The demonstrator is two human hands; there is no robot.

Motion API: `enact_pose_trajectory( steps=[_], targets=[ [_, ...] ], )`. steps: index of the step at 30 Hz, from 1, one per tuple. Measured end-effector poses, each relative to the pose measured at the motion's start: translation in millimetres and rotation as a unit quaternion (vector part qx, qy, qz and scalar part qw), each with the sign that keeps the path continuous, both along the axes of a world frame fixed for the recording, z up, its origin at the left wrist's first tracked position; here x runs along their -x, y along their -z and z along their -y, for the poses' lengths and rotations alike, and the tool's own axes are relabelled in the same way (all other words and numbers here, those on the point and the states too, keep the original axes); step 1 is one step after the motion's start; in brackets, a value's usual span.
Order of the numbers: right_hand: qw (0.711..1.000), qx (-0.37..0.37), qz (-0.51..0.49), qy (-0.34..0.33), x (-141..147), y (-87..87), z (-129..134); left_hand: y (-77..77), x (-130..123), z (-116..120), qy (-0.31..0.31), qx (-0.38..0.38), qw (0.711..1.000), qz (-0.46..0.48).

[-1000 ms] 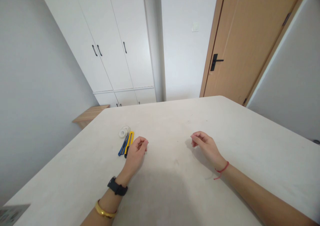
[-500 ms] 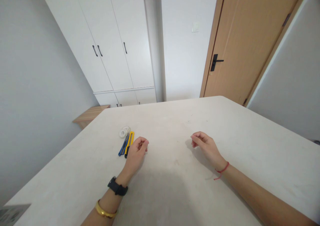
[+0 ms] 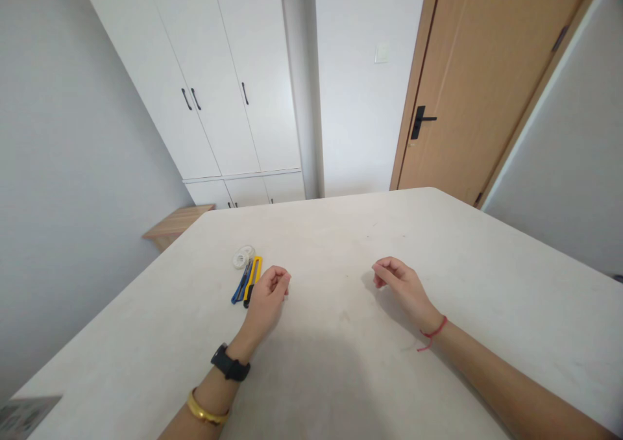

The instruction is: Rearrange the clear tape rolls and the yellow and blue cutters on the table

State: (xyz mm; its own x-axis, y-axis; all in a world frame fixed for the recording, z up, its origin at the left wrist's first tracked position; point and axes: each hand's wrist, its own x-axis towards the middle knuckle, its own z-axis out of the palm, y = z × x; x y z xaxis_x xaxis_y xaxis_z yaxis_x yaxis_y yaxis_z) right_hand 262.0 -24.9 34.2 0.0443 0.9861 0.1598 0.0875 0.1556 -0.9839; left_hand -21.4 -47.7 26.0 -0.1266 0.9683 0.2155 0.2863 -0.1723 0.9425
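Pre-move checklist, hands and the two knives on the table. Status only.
Left hand loosely curled, nothing visible in it: ok.
Right hand loosely curled, nothing visible in it: ok.
Yellow utility knife lying on the table beside the blue utility knife: ok.
Left hand clear of the yellow knife: cannot tell, they sit very close.
Both blades retracted: cannot tell, too small.
Identity of the white coil beyond the knives: cannot tell.

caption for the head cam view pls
Left hand curled beside a yellow utility knife and blue one on a pale table, right hand apart
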Motion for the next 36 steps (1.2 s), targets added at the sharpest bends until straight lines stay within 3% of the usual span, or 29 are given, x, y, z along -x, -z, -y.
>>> enact_pose_trajectory(
  steps=[6,9,11,14,17,22,28,32,36],
  targets=[
    [1.000,0.009,0.014,0.003,1,3.0,-2,-1.5,0,0,0.032,0.016,0.998,-0.046],
    [1.000,0.007,0.023,0.002,1,4.6,-5,-5.0,13,-10,-0.015,0.000,0.988,-0.156],
    [1.000,0.003,0.029,0.005,1,5.0,-7,-8.9,27,-23,-0.095,0.003,0.960,-0.264],
    [0.999,-0.003,0.035,0.008,2,4.5,-10,-14.5,52,-44,-0.224,0.101,0.893,-0.376],
    [0.999,-0.006,0.035,0.003,4,3.4,-11,-16.8,71,-64,-0.257,0.191,0.854,-0.410],
    [0.999,-0.008,0.035,-0.007,7,2.6,-12,-15.7,72,-83,-0.217,0.227,0.841,-0.440],
    [0.997,-0.011,0.068,-0.042,17,9.7,-13,-11.2,30,-75,-0.149,0.188,0.858,-0.454],
    [0.982,-0.024,0.160,-0.102,38,14.0,-16,-6.5,-2,-63,-0.057,0.141,0.889,-0.431],
    [0.957,-0.061,0.243,-0.148,66,12.2,-29,-6.3,-23,-58,0.087,0.037,0.937,-0.336]
  ],
)
